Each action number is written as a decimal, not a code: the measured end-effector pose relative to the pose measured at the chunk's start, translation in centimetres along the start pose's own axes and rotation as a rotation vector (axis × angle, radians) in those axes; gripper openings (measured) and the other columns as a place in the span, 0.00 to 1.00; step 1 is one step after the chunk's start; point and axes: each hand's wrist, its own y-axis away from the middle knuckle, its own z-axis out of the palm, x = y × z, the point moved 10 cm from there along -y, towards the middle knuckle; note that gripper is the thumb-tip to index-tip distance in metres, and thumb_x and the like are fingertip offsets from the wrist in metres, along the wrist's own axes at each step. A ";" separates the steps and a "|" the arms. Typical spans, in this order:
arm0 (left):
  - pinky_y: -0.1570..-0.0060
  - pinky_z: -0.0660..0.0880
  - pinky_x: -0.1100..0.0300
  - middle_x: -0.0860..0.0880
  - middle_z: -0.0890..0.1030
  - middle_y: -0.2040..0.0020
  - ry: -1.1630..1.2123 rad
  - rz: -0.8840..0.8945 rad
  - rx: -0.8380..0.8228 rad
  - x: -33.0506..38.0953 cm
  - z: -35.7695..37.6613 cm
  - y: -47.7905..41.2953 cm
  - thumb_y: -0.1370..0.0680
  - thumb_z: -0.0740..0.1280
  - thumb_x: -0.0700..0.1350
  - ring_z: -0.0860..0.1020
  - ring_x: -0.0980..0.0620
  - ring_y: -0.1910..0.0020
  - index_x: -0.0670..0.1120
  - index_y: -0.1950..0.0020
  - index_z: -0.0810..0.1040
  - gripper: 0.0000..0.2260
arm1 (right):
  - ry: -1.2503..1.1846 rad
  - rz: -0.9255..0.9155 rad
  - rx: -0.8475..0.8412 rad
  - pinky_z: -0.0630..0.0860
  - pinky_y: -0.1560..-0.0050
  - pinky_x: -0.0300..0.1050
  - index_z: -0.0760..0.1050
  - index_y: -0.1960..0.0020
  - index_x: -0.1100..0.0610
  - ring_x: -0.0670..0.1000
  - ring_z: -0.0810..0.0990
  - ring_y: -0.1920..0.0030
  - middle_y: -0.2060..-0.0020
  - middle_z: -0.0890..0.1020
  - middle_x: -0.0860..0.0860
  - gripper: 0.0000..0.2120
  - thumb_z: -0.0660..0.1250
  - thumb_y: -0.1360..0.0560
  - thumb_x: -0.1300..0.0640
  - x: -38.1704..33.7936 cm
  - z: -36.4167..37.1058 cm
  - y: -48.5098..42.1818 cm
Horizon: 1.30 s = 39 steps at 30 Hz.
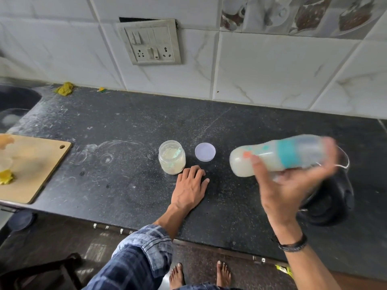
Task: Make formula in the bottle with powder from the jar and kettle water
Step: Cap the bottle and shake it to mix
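My right hand [287,185] grips a baby bottle [272,155] held sideways above the counter, its base to the left. The bottle is motion-blurred, has a teal collar and holds milky white liquid. My left hand [191,185] rests flat on the dark counter [104,181], fingers straight, just right of the open powder jar [172,157]. The clear jar holds pale powder and a scoop. Its lilac lid [205,152] lies flat on the counter to the jar's right. A black kettle [333,199] stands behind my right hand, mostly hidden by it.
A wooden cutting board [37,164] with yellow scraps lies at the left edge. A sink [14,105] is at the far left. A switch plate [152,41] is on the tiled wall. A yellow cloth [64,88] lies by the wall.
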 end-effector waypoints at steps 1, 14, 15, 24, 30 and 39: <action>0.44 0.71 0.51 0.52 0.74 0.38 -0.001 0.000 0.000 0.0 0.0 0.0 0.15 0.59 0.57 0.72 0.48 0.44 0.50 0.39 0.74 0.13 | 0.015 0.115 -0.084 0.82 0.40 0.51 0.56 0.22 0.57 0.45 0.78 0.34 0.31 0.72 0.42 0.49 0.84 0.31 0.60 0.8 1.1 0.5; 0.43 0.70 0.51 0.51 0.74 0.37 0.002 0.003 -0.006 0.1 -0.1 0.0 0.15 0.59 0.56 0.72 0.47 0.43 0.50 0.39 0.74 0.13 | -0.016 0.168 -0.150 0.83 0.39 0.55 0.57 0.23 0.45 0.48 0.80 0.35 0.28 0.73 0.44 0.47 0.83 0.30 0.57 0.3 3.1 1.3; 0.44 0.70 0.51 0.51 0.74 0.37 0.005 0.000 0.000 0.1 -0.2 0.0 0.15 0.59 0.56 0.72 0.47 0.44 0.50 0.39 0.74 0.13 | -0.030 0.050 -0.074 0.82 0.37 0.50 0.55 0.22 0.49 0.47 0.77 0.32 0.27 0.70 0.42 0.46 0.83 0.28 0.55 -1.2 2.1 0.6; 0.44 0.71 0.51 0.51 0.74 0.38 0.014 0.004 0.010 0.1 -0.1 0.1 0.15 0.59 0.57 0.72 0.47 0.44 0.50 0.39 0.74 0.13 | -0.023 0.096 -0.120 0.83 0.41 0.46 0.56 0.23 0.51 0.41 0.80 0.37 0.33 0.72 0.31 0.47 0.84 0.30 0.59 -0.2 2.5 0.7; 0.43 0.71 0.50 0.51 0.74 0.37 0.006 0.004 0.004 0.1 -0.2 0.1 0.15 0.58 0.57 0.72 0.47 0.43 0.50 0.39 0.74 0.14 | 0.011 0.015 0.015 0.81 0.36 0.52 0.55 0.23 0.53 0.45 0.75 0.32 0.30 0.70 0.41 0.45 0.82 0.27 0.51 -1.0 1.0 0.1; 0.43 0.71 0.50 0.51 0.75 0.38 0.022 0.001 0.011 0.1 -0.3 0.1 0.16 0.59 0.57 0.72 0.47 0.44 0.49 0.39 0.74 0.13 | 0.022 -0.020 0.007 0.82 0.38 0.52 0.55 0.23 0.59 0.49 0.75 0.32 0.28 0.70 0.42 0.47 0.82 0.28 0.47 -1.3 1.3 0.0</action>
